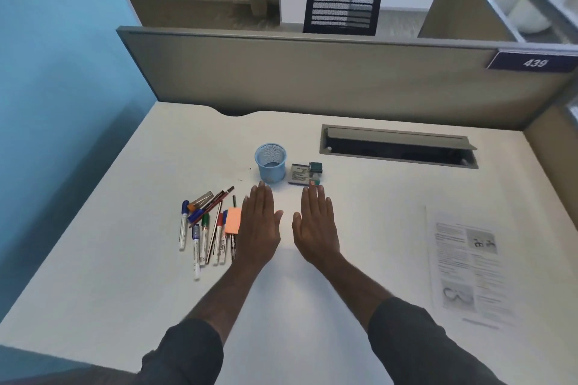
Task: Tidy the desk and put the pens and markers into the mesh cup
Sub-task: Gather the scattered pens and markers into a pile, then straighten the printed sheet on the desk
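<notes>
Both hands lie flat, palms down, fingers straight and together, holding nothing: left hand [260, 222], right hand [316, 223], side by side mid-table [359, 197]. One cup [271, 162] stands just beyond them. About ten pens [208, 228] lie heaped toward the left edge.

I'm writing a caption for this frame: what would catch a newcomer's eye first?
Two flat, open hands, left hand and right hand, lie side by side mid-desk. Left of them sprawls a heap of pens and markers with an orange sticky pad; just beyond stands an empty blue mesh cup.
</notes>
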The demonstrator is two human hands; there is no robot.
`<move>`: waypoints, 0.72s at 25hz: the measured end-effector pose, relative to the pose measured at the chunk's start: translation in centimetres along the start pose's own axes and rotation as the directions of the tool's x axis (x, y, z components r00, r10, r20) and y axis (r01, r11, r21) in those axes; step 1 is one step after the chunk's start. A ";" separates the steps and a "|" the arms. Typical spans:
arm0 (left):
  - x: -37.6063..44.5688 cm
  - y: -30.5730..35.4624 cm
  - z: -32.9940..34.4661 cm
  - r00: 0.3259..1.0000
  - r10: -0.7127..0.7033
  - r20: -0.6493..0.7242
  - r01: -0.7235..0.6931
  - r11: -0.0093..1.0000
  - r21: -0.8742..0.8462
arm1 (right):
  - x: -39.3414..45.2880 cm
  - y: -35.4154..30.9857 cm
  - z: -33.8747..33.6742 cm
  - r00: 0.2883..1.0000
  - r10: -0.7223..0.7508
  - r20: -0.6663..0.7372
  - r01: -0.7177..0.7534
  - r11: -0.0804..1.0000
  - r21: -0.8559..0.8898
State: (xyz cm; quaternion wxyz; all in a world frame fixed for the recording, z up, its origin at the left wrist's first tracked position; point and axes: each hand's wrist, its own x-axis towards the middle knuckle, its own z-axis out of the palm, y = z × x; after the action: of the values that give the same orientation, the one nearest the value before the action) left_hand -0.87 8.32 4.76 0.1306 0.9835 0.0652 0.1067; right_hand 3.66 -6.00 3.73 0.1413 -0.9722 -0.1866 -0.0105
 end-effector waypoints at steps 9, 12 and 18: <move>0.2 10.7 3.2 0.979 0.170 0.109 -0.166 0.985 -0.049 | -5.2 10.6 -3.7 0.982 0.174 -0.070 -0.177 0.984 -0.027; -0.4 14.1 4.2 0.970 0.213 0.120 -0.207 0.976 -0.061 | -7.2 14.2 -4.5 0.970 0.231 -0.074 -0.233 0.972 -0.018; -1.2 20.5 6.4 0.942 0.283 0.180 -0.276 0.959 -0.065 | -10.1 20.4 -6.0 0.925 0.378 -0.042 -0.378 0.926 0.000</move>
State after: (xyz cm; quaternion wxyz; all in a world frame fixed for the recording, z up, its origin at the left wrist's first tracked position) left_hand 1.43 -13.08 4.05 0.1388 0.9857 -0.0898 0.0321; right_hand 1.88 -29.50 3.18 0.1406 -0.9900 0.0070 -0.0039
